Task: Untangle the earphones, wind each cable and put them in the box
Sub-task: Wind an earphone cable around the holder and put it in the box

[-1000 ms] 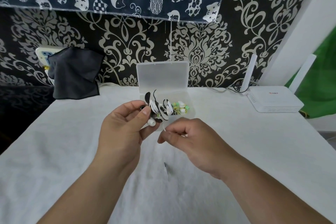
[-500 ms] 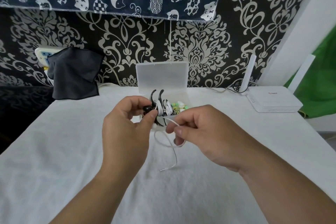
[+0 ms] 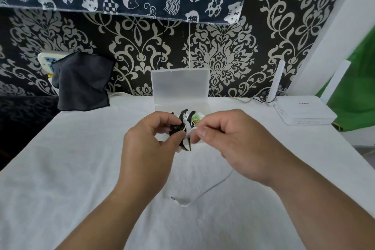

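Table (image 3: 60,189), white-covered and broad. Clear box (image 3: 180,87) stands open at its far edge, lid upright, something greenish showing inside. The left hand (image 3: 150,148) pinches the black-and-white earphone bundle (image 3: 183,128), held up just in front of the box. The right hand (image 3: 233,142) pinches a white cable (image 3: 213,186) at the bundle, and the slack trails down to the plug (image 3: 178,201) lying on the cover. Risk, as I judge it: pulling while loops cross would tighten the tangle, and the dragging plug may catch the nap. Open room lies all round the hands. The router (image 3: 304,111) and dark cloth (image 3: 83,83) sit well apart at the far corners.
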`<state>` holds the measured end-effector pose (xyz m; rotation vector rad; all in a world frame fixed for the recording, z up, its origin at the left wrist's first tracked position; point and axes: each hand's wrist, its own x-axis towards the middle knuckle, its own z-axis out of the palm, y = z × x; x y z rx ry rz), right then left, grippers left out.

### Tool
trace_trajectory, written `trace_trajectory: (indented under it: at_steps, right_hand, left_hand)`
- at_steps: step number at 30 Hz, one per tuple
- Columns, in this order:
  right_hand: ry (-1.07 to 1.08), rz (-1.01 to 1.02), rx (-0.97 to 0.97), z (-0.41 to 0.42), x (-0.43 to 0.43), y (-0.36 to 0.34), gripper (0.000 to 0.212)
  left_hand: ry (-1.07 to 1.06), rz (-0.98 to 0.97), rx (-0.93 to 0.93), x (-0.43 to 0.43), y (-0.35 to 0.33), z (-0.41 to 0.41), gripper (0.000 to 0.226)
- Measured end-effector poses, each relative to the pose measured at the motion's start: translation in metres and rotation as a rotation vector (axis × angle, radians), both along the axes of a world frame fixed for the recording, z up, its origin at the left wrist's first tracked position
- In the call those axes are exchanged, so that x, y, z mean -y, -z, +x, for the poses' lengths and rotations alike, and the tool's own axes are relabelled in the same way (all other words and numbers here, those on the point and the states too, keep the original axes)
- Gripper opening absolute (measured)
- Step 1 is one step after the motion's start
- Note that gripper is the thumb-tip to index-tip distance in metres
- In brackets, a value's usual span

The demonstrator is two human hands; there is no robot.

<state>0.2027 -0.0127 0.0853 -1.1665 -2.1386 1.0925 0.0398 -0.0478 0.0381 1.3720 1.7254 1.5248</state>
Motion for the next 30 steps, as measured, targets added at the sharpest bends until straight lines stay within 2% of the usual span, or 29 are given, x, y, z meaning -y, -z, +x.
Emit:
trace_trajectory:
  at_steps: [5,7,15,20,24,26,30]
  right_hand:
    - [-0.008,-0.029,-0.027,0.006,-0.003,0.001,0.026]
    - [-0.022,-0.047,-0.035,0.007,-0.003,0.000,0.027]
    - [0.068,0.014,-0.074,0.004,-0.006,0.004,0.027]
    - [0.111,0.136,-0.050,0.003,-0.011,0.011,0.024]
    - [0.241,0.274,-0.074,0.008,-0.018,0.016,0.015]
    - [0.291,0.210,-0.139,0.012,-0.022,0.017,0.015]
    - [0.305,-0.194,-0.311,0.015,-0.027,0.026,0.021]
  left_hand:
    - [0.089,-0.029,0.330,-0.006,0.005,-0.007,0.020]
    - [0.110,-0.036,0.399,-0.007,0.006,-0.008,0.017]
    - [0.156,-0.050,0.191,-0.005,0.005,-0.004,0.023]
    - [0.258,-0.094,0.207,-0.005,0.003,-0.005,0.021]
    - [0.343,-0.128,0.295,-0.003,0.002,-0.005,0.020]
    - [0.397,-0.140,0.378,0.000,0.000,-0.004,0.021]
    - [0.523,-0.134,0.565,0.002,-0.005,-0.001,0.022]
